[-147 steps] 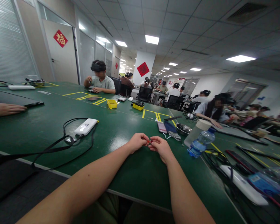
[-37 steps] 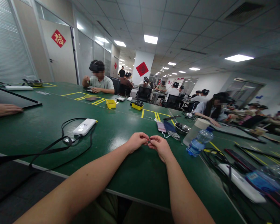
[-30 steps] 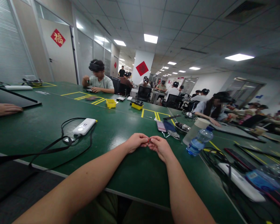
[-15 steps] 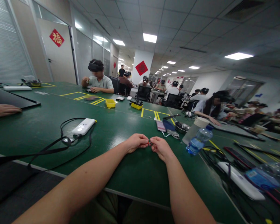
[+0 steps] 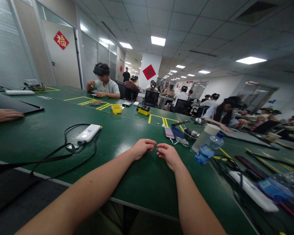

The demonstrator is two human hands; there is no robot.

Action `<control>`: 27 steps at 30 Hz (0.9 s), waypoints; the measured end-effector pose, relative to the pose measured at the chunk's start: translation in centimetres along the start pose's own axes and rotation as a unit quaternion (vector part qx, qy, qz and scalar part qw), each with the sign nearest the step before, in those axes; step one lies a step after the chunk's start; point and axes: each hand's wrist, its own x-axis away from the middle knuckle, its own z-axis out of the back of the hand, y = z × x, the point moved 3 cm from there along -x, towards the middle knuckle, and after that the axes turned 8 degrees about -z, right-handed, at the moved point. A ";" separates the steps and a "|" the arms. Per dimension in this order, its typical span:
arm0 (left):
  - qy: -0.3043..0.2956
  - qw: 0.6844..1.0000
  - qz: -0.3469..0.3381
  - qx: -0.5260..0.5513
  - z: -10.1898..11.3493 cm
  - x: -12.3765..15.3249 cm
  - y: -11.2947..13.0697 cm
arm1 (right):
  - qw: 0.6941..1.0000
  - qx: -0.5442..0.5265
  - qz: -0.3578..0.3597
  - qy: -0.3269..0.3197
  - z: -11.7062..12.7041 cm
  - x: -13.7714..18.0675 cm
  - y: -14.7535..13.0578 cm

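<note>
My left hand [image 5: 142,149] is held just above the green table [image 5: 147,182], its thumb and fingertips brought together. A tiny reddish speck shows at those fingertips, too small to name. Facing it, a narrow gap away, is my right hand [image 5: 168,154], with fingers curled and the tips close to the thumb. Whatever it holds, if anything, is hidden. Beyond my right hand lie a dark blue and grey cloth [image 5: 178,133] and a metal bowl [image 5: 191,133]. A water bottle [image 5: 209,148] with a blue cap stands to the right, beside a frosted cup [image 5: 204,135].
At left a white power bank [image 5: 89,133] trails black cables. Another person's hand [image 5: 6,115] rests by a dark laptop-like panel [image 5: 12,106]. Yellow trays [image 5: 116,109] sit farther back. Cables, a white device [image 5: 253,191] and a lying bottle [image 5: 279,186] crowd the right side.
The fingertips of my hands have opened a little and the left fingers have straightened. The small thing between them is now barely visible, at the left fingertips.
</note>
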 end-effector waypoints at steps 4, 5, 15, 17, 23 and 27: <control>-0.014 1.000 0.009 0.026 -0.1 -0.1 -0.2 | 0.999 -0.023 0.012 -0.024 -0.3 0.3 -0.5; -0.013 0.999 0.010 0.033 -0.1 -0.1 -0.2 | 0.999 -0.037 0.012 -0.033 -0.5 0.4 -0.6; -0.008 0.998 -0.012 0.055 -0.4 0.2 0.3 | 0.999 -0.017 0.049 -0.010 -0.4 0.4 -0.6; -0.012 0.997 -0.022 0.068 -0.4 0.2 0.4 | 0.997 -0.009 0.070 -0.009 -0.3 0.4 -0.7; -0.002 0.998 -0.014 0.066 -0.5 0.2 0.4 | 0.995 -0.004 0.095 -0.001 -0.4 0.5 -0.9; 0.000 0.998 -0.006 0.067 -0.6 0.2 0.5 | 0.995 0.007 0.098 0.003 -0.5 0.6 -1.2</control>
